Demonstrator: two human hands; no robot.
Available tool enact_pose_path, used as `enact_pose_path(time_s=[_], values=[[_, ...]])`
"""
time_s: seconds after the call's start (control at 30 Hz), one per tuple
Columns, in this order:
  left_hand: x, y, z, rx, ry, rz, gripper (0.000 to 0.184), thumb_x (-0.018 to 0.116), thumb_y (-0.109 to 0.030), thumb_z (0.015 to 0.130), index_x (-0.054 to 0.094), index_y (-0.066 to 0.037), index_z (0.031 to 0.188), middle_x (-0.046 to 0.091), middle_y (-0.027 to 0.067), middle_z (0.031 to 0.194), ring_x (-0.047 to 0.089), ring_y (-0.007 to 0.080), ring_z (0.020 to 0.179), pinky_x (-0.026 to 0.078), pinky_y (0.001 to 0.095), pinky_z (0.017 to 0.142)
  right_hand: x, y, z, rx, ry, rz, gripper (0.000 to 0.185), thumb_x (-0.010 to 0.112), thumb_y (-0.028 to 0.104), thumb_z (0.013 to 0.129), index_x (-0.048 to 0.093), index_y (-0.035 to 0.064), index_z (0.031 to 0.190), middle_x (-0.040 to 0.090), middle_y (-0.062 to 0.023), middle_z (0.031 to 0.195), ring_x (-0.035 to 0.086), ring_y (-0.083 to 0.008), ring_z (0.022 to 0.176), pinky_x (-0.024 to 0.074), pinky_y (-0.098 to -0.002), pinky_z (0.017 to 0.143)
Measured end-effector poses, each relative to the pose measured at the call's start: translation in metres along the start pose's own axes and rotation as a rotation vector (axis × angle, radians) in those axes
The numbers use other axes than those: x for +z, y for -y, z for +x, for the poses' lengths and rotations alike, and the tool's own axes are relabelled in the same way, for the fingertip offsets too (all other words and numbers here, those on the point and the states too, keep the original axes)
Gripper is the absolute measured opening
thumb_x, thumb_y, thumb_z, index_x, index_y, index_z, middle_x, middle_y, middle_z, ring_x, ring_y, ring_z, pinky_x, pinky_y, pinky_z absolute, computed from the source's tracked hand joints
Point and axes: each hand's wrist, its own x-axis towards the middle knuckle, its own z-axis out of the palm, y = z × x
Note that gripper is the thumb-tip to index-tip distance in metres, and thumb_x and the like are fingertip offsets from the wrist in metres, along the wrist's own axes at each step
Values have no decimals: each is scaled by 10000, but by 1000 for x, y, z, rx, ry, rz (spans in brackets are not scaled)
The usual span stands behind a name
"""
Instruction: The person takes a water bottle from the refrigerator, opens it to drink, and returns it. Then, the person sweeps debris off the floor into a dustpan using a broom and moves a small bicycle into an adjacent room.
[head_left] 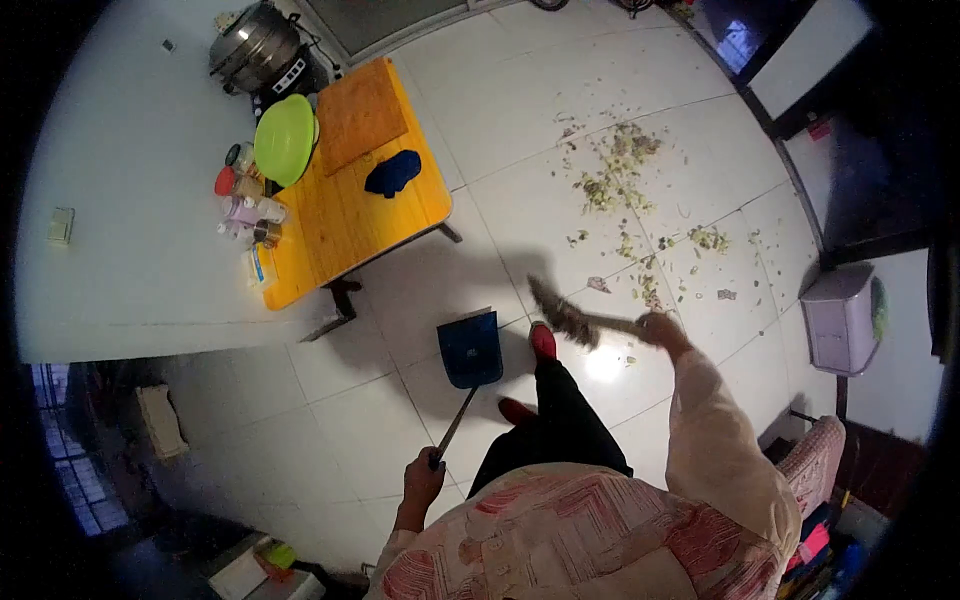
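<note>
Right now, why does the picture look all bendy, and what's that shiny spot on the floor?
In the head view, edges bend and go black, likely from a wide lens; glare, probably lamplight, whitens the floor by the brush; shadows fall beside the table.

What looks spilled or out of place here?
Greenish and brownish scraps lie strewn across the white floor, right of the wooden table. They look odd because they are loose and scattered, some in clumps, on otherwise pale tiles.
</note>
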Motion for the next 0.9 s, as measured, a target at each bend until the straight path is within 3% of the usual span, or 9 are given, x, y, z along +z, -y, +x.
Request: enact_pose_path(time_s=[0.13, 0.33, 0.47, 0.53, 0.57, 0.67, 0.7, 0.77, 0.9], values=[[4, -29, 21, -53, 40, -29, 279, 608, -134, 726, 511, -77, 981, 622, 158, 797, 601, 338, 759, 479, 422, 676, -64, -12, 64, 191, -84, -161, 193, 524, 169, 681, 652, 96, 806, 630, -130, 821, 605, -309, 785, 491, -396, 712], [2, -52, 36, -90, 34, -27, 273, 619, -151, 724, 522, -79, 968, 623, 161, 762, 608, 335, 728, 485, 410, 657, -105, 20, 54, 247, -189, 126, 239, 494, 126, 709, 603, 76, 915, 619, -147, 889, 600, -314, 843, 484, -404, 744], [12, -59, 54, 18, -6, 33, 281, 625, -158, 732, 520, -84, 982, 623, 167, 793, 600, 356, 746, 483, 424, 649, -14, -14, -4, 232, -414, 309, 387, 489, 155, 726, 463, 76, 1104, 597, -216, 858, 580, -392, 765, 472, -468, 676], [13, -62, 58, 10, 40, 9, 276, 626, -152, 733, 516, -86, 978, 620, 168, 799, 596, 361, 742, 482, 426, 650, 51, -30, -64, 446, -285, 849, 466, 511, 236, 814, 362, 186, 1253, 536, -123, 617, 494, -216, 365, 438, -346, 316], [15, -62, 59, 21, 37, 25, 274, 626, -148, 731, 516, -88, 975, 620, 165, 798, 598, 357, 741, 482, 424, 652, 35, -3, -110, 629, -131, 1135, 429, 510, 333, 831, 389, 209, 1224, 483, -74, 568, 468, -196, 367, 411, -328, 307], [21, -59, 63, 35, 64, 19, 276, 625, -130, 724, 517, -77, 972, 619, 154, 793, 602, 337, 744, 477, 406, 666, 60, 30, -200, 941, -1, 1295, 364, 449, 276, 876, 343, 254, 1224, 462, -87, 590, 409, -184, 367, 328, -324, 278], [22, -54, 69, 82, 59, 50, 279, 625, -130, 725, 517, -73, 976, 618, 156, 802, 602, 333, 753, 477, 400, 671, 110, 28, -232, 822, -140, 1413, 477, 479, 194, 858, 268, 245, 1282, 467, -89, 599, 416, -180, 372, 339, -318, 281], [25, -50, 74, 114, 54, 83, 284, 627, -129, 725, 521, -69, 982, 618, 157, 823, 602, 320, 770, 477, 388, 686, 143, 50, -281, 1026, -82, 1497, 636, 523, 118, 817, 189, 262, 1339, 494, -83, 671, 442, -165, 410, 386, -319, 321], [17, -74, 80, 209, 62, 150, 285, 632, -109, 725, 532, -48, 985, 618, 154, 844, 607, 298, 801, 477, 372, 719, 225, 72, -330, 1260, -145, 1904, 384, 575, 75, 768, 415, 54, 1116, 452, -79, 566, 399, -181, 373, 335, -330, 316]])
